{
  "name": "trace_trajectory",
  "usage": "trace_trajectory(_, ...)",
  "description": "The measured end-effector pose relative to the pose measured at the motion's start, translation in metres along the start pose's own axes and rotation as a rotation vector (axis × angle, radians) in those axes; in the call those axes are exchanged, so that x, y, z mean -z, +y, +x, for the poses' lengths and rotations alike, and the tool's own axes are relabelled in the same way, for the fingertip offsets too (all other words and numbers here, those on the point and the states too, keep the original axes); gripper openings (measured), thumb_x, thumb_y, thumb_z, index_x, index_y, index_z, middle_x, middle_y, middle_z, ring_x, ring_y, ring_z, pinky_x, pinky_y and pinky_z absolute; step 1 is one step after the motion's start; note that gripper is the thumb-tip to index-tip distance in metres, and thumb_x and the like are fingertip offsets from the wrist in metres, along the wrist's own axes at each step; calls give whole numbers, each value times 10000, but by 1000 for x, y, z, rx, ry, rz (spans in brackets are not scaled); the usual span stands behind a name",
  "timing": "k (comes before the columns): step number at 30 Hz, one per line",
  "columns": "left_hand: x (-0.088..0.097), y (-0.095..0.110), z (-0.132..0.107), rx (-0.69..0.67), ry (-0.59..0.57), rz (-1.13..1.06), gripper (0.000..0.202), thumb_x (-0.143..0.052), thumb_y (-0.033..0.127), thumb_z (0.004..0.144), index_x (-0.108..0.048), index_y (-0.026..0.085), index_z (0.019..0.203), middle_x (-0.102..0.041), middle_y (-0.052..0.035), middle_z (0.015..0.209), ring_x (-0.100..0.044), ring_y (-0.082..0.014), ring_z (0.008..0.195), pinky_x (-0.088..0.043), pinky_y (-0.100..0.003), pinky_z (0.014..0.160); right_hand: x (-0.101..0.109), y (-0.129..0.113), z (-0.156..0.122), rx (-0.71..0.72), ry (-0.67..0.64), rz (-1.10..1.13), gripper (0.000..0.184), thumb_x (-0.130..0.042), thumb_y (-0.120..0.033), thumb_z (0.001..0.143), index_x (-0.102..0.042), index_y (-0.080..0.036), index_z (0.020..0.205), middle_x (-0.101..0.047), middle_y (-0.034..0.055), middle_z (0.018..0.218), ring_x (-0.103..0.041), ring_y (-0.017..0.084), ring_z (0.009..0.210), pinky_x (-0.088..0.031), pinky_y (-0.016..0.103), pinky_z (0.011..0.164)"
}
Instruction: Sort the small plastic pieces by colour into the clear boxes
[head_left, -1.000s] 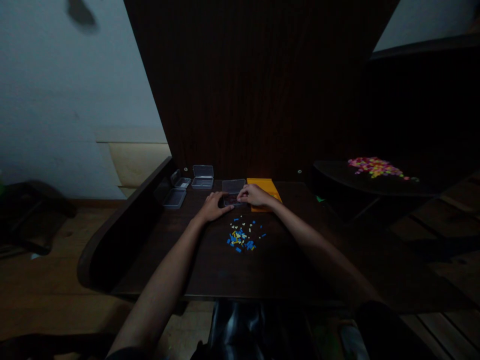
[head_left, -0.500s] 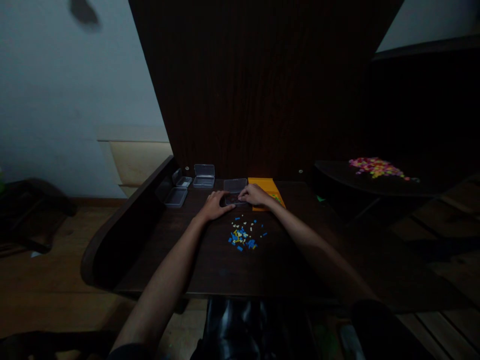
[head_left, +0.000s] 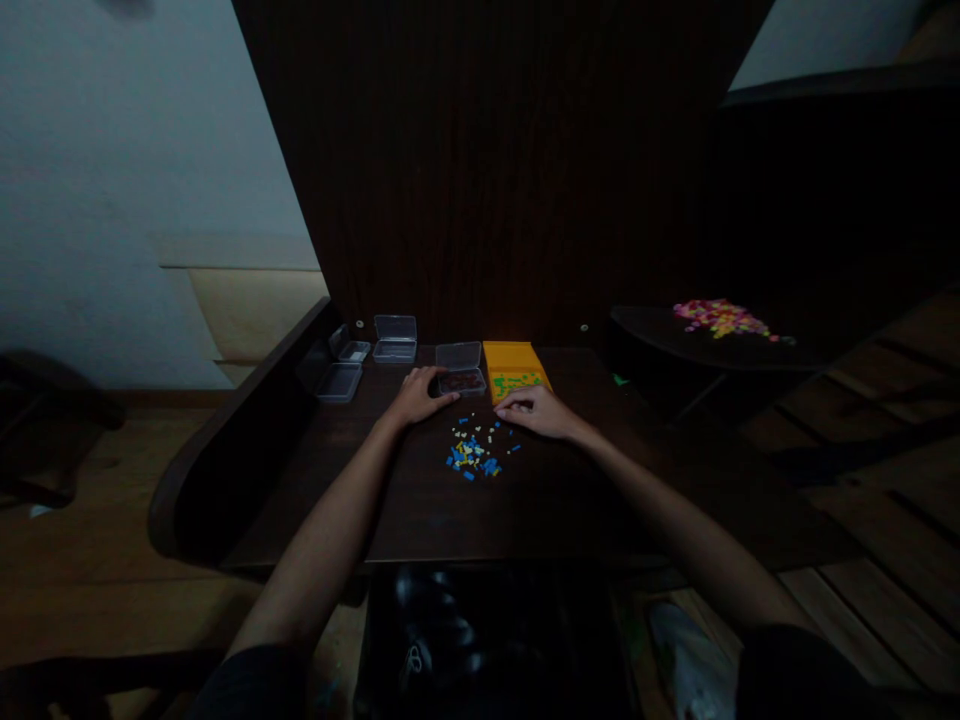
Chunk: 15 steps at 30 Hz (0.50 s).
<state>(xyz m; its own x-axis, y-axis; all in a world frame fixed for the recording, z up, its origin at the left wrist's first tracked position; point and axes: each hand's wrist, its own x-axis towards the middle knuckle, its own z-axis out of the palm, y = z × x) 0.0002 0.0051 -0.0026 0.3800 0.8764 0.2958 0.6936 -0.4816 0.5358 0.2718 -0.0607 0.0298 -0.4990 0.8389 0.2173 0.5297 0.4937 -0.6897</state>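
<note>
My left hand curves round the left end of a clear plastic box, thumb along its front and fingers at its side. Dark reddish pieces lie in that box, and its lid stands up at the back. In front of the open yellow box, my right hand is closed in a pinch, its fingertips low over the table. Whatever they hold is too small to make out. Green pieces lie inside the yellow box. Nearer me is a loose pile of small blue, yellow and cream pieces.
Several clear boxes stand at the back left, among them an open one and a shallow one. A raised side panel bounds the dark table on the left. To the right, a curved shelf carries a heap of pink and yellow pieces.
My right hand has left the clear box and moved right and toward me, to the front of the yellow box. My left hand stays by the clear box. The view has shifted slightly.
</note>
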Motion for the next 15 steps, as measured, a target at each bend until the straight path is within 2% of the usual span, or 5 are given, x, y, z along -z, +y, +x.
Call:
trace_trajectory(5,0,-1,1,11,-3,-8,549,-686,510,797,-558,210,1238,-596,-78,1241,-500,-298,1191,-384,-451,1051,-3,4,-24,12,-35,61,260,-651,-370,862,-743,-127,883,-532,-1,624,-428,121,550,-326,220,521)
trace_trajectory(11,0,-2,1,7,-2,9,566,-681,525,797,-556,204,1247,-591,-87,1245,-497,-305,1187,-390,-454,1042,-8,0,-31,190,-125,53,273,-683,-398,869,-735,-134,912,-534,15,718,-450,114,573,-352,217,522)
trace_trajectory(15,-1,-3,1,3,-1,8,566,-669,544,801,-553,218,1248,-591,-82,1234,-504,-298,1178,-395,-452,1039,-12,-9,-33,218,-167,53,265,-674,-409,904,-733,-152,938,-574,43,822,-530,139,673,-410,212,553)
